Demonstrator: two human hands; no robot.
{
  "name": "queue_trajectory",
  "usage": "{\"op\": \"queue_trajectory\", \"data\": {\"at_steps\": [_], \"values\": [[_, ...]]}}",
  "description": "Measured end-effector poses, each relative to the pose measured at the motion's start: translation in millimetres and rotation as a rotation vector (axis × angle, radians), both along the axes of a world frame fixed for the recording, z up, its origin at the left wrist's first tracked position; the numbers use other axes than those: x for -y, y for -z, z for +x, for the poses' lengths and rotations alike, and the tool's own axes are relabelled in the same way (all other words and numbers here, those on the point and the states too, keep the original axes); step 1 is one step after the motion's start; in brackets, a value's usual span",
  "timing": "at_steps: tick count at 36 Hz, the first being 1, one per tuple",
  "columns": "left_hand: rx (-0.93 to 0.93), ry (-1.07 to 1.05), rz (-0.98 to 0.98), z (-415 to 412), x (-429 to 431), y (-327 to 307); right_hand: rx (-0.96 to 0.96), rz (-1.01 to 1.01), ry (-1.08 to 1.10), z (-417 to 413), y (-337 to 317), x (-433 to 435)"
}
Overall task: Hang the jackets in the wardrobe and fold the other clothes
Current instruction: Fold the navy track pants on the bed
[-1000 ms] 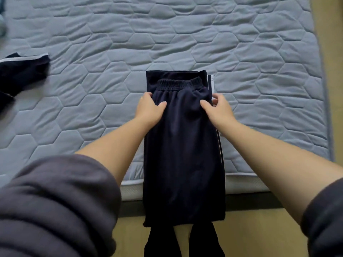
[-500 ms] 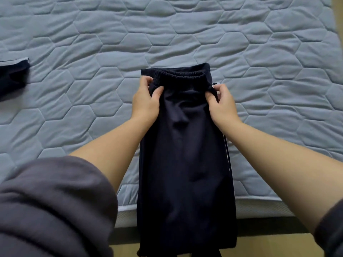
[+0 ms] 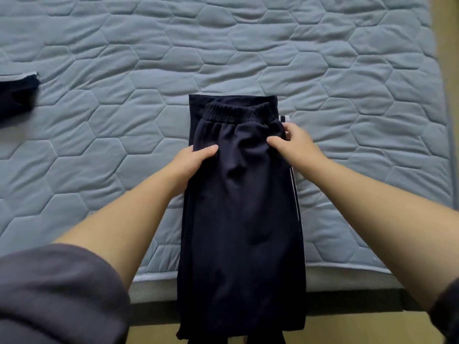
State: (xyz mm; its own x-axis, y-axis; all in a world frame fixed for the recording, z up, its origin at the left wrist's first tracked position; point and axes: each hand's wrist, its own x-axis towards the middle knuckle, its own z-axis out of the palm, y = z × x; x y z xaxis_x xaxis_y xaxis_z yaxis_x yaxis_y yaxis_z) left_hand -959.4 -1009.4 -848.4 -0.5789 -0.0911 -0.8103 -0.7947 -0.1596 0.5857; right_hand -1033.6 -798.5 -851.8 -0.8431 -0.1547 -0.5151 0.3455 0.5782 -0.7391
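Navy trousers (image 3: 243,194) are laid lengthwise on the quilted mattress (image 3: 248,45), waistband far, legs over the near edge. Left edge is pinched by the left hand (image 3: 191,162), thumb on top; right edge likewise by the right hand (image 3: 295,142). Another dark garment (image 3: 17,95) is seen far left.

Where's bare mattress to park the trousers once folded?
Bare: the whole far strip of the quilted light-blue mattress beyond the waistband of the navy elastic-waist trousers; the stretch right of them to the mattress edge; the stretch left of them up to the dark white-trimmed garment. Crowded: the centre, where left hand and right hand grip the trousers.
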Motion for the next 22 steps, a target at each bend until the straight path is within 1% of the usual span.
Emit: {"op": "queue_trajectory", "data": {"at_steps": [2, 4, 7, 11, 14, 16, 18, 20, 22], "values": [[0.053, 0.023, 0.06, 12.0, -4.2, -0.8, 0.106, -0.056, 0.033, 11.9, 0.4, -3.2], [0.109, 0.025, 0.092, 32.0, -10.5, -2.3, 0.226, -0.164, 0.094, 30.6, -1.7, -10.8], [0.212, 0.015, 0.148, 73.9, -20.9, -7.7, 0.454, -0.301, 0.146, 70.4, -5.0, -26.8], [0.348, -0.004, 0.256, 136.4, -34.8, -18.7, 0.741, -0.298, 0.219, 137.0, -10.7, -51.0], [0.416, -0.04, 0.287, 178.0, -42.0, -27.6, 0.916, -0.33, 0.274, 184.3, -17.4, -68.7], [0.433, 0.009, 0.312, 204.5, -42.4, -30.4, 0.983, -0.33, 0.208, 214.2, -20.2, -80.6], [0.454, 0.111, 0.322, 228.2, -40.8, -32.8, 1.027, -0.261, 0.108, 241.2, -21.8, -90.6], [0.473, 0.198, 0.284, 246.3, -39.1, -37.3, 1.043, -0.216, 0.047, 263.3, -20.5, -99.2], [0.48, 0.256, 0.232, 261.5, -36.8, -39.1, 1.035, -0.204, 0.036, 278.7, -20.5, -104.0]]}}
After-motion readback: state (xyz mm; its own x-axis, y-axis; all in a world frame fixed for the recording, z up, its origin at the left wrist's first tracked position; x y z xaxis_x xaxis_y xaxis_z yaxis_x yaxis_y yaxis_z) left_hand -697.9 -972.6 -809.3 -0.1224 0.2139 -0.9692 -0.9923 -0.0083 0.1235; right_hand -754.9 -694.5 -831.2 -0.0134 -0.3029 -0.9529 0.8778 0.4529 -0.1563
